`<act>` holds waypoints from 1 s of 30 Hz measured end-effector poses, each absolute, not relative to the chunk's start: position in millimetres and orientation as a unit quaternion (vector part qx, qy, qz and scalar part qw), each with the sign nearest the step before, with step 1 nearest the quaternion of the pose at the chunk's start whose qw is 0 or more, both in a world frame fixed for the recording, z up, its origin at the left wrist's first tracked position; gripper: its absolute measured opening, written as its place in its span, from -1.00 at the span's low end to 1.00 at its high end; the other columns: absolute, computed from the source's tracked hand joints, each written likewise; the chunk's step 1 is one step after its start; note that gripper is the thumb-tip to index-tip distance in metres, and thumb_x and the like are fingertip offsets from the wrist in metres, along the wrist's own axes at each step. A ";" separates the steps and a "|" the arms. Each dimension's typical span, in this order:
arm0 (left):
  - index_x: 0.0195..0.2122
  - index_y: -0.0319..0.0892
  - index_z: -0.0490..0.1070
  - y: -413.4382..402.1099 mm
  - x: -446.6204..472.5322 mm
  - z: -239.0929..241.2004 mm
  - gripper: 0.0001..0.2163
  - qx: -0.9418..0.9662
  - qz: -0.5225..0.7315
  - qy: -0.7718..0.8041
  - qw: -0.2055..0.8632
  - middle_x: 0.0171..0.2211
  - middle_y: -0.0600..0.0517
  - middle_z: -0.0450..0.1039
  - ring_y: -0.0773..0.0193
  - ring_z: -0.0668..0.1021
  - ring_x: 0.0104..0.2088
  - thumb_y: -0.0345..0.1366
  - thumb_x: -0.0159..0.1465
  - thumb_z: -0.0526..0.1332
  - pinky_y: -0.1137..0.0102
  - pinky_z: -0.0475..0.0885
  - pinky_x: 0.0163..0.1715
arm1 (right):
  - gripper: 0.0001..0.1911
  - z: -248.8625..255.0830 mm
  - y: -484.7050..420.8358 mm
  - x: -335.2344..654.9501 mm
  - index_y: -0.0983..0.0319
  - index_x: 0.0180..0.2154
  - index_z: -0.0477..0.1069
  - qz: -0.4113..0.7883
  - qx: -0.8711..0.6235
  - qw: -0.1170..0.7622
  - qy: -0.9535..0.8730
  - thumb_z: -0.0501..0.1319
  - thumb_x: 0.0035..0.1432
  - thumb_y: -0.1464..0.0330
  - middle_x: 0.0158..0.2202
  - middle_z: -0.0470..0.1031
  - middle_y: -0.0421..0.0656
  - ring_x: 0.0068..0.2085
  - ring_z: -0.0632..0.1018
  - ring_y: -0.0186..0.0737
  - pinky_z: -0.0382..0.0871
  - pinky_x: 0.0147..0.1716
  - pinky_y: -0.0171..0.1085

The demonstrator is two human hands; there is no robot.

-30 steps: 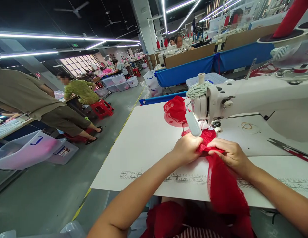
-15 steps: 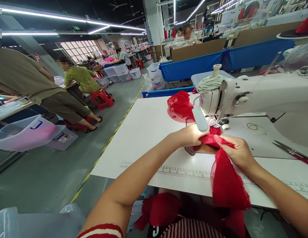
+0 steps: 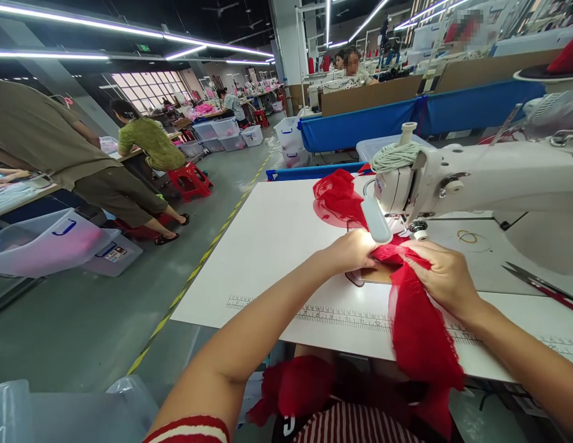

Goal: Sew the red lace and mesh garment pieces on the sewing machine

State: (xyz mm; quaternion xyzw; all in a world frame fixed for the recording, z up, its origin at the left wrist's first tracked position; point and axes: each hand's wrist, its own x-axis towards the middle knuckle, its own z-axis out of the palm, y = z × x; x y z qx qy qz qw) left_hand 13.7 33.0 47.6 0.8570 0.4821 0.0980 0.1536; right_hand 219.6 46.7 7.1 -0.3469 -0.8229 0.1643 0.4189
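Sheer red fabric [image 3: 422, 332] runs under the head of a white sewing machine [image 3: 493, 178] and hangs over the table's front edge toward my lap. My left hand [image 3: 353, 251] grips the fabric just left of the needle area, its fingertips partly hidden by a pale lamp-like attachment [image 3: 377, 220]. On the near right side, my right hand [image 3: 445, 271] pinches a fold of the same fabric between thumb and fingers. More of the red cloth lies bunched on the table behind the needle. The needle itself is hidden.
Black-bladed scissors [image 3: 542, 286] lie on the right of the white table [image 3: 268, 246], which has a printed ruler along its front. A coil of pale green cord [image 3: 397, 156] sits on the machine head. Plastic bins [image 3: 50, 243] and a standing person [image 3: 60, 135] are at left.
My right hand has shifted slightly left along the fabric, closer to the needle area. The hanging cloth has swung a little left. My left hand stays nearly in place.
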 end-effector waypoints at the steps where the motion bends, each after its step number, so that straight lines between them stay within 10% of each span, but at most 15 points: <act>1: -0.34 -0.19 0.37 33.7 14.4 45.9 -0.83 0.854 0.101 0.486 0.154 -0.28 0.05 0.43 0.23 0.45 -0.23 -0.32 0.22 0.38 0.42 0.30 -0.28 | -0.70 7.5 46.9 219.1 0.15 -0.48 0.39 0.155 -0.345 0.417 -0.826 0.13 0.26 0.19 -0.52 0.47 -0.15 -0.50 0.45 -0.21 0.27 -0.49 -0.28; 9: -0.42 -0.20 0.34 40.6 13.2 36.8 -0.78 0.834 0.117 0.518 0.151 -0.35 0.03 0.41 0.25 0.42 -0.31 -0.35 0.40 0.12 0.39 0.31 -0.27 | -0.53 13.0 46.3 217.2 0.15 -0.58 0.20 0.092 -0.336 0.423 -0.836 0.09 0.36 0.11 -0.61 0.37 -0.18 -0.56 0.38 -0.25 0.19 -0.51 -0.28; 17: -0.31 -0.21 0.44 45.1 8.6 36.5 -0.97 0.842 0.123 0.500 0.159 -0.30 0.03 0.48 0.22 0.49 -0.25 -0.43 0.23 0.25 0.39 0.39 -0.20 | -0.44 24.6 39.2 216.0 0.15 -0.57 0.19 0.041 -0.302 0.450 -0.839 0.02 0.46 0.04 -0.65 0.23 -0.25 -0.61 0.30 -0.30 0.11 -0.54 -0.25; 22: -0.24 -0.17 0.47 40.0 15.3 26.8 -0.77 0.833 0.141 0.518 0.131 -0.27 0.03 0.51 0.14 0.54 -0.23 -0.23 0.13 0.42 0.38 0.42 -0.25 | -0.43 20.9 41.1 215.4 0.16 -0.57 0.20 0.023 -0.285 0.469 -0.835 0.02 0.45 0.02 -0.67 0.22 -0.28 -0.63 0.29 -0.32 0.11 -0.57 -0.27; 30: -0.26 -0.18 0.49 28.7 23.6 11.4 -0.86 0.824 0.161 0.542 0.034 -0.25 -0.05 0.53 0.11 0.53 -0.19 -0.26 0.37 0.18 0.33 0.39 -0.25 | -0.51 21.1 38.6 218.6 0.16 -0.54 0.28 0.036 -0.264 0.447 -0.854 0.06 0.46 0.17 -0.63 0.33 -0.26 -0.61 0.36 -0.31 0.21 -0.57 -0.30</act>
